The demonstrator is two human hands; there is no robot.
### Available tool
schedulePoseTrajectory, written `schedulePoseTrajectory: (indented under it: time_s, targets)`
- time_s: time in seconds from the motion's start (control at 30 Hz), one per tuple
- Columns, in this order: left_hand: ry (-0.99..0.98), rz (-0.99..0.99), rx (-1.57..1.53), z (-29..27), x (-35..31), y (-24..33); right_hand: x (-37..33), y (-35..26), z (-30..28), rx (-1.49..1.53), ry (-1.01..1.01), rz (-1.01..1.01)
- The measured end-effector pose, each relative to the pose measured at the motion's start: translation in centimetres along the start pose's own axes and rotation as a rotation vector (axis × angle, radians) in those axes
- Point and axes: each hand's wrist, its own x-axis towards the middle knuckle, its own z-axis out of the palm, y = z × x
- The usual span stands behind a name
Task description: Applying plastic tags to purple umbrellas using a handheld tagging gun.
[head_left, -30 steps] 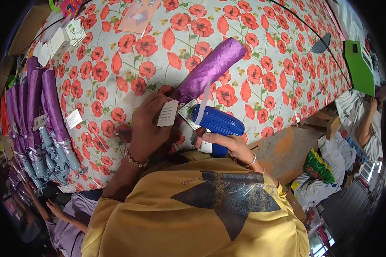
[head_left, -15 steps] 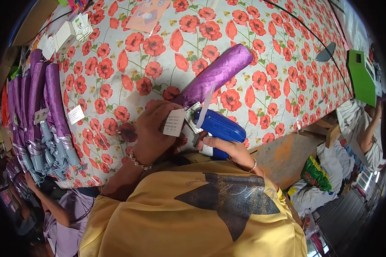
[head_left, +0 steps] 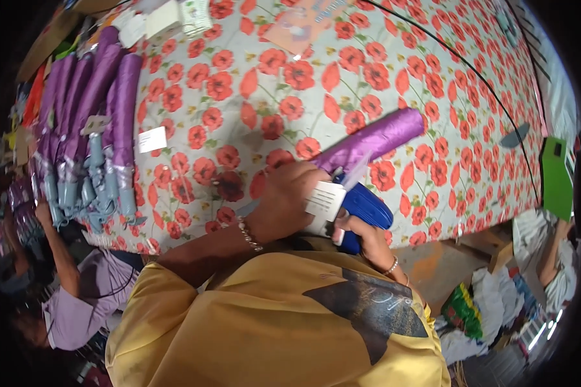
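Observation:
A folded purple umbrella (head_left: 384, 137) slants across the flowered tablecloth in front of me, its far tip up to the right. My left hand (head_left: 285, 198) is closed around its near end, and a bit of grey handle (head_left: 247, 208) shows beside the wrist. A white printed tag (head_left: 326, 199) lies by the left fingers. My right hand (head_left: 369, 242) grips a blue tagging gun (head_left: 368, 205), thumb toward the tag. From the gun rises a pale translucent strip (head_left: 357, 173). Its nose is hidden behind the tag and left hand.
Several purple umbrellas with grey handles (head_left: 90, 129) lie bunched at the left. A loose white tag (head_left: 152, 139) lies beside them. Farther back are a white box (head_left: 164, 20) and a pink card (head_left: 303, 26). A black cable (head_left: 461, 55) crosses the right side. Another person's arm (head_left: 61, 251) reaches in at left.
My view has shifted, so the table things sit differently in it. The umbrella lies at a flatter slant. My left hand and the tag have come closer against the tagging gun.

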Motion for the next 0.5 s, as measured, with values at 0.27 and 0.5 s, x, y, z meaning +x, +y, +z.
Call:
schedulePoseTrajectory:
  time_s: [0.27, 0.5]
  targets:
    - [0.144, -0.009, 0.037, -0.6, -0.4, 0.5, -0.9, 1.2, -0.6, -0.066, 0.058, -0.113]
    - [0.129, -0.006, 0.352, -1.5, 0.3, -0.4, -8.5, 3.9, -8.8, -0.106, 0.239, -0.739]
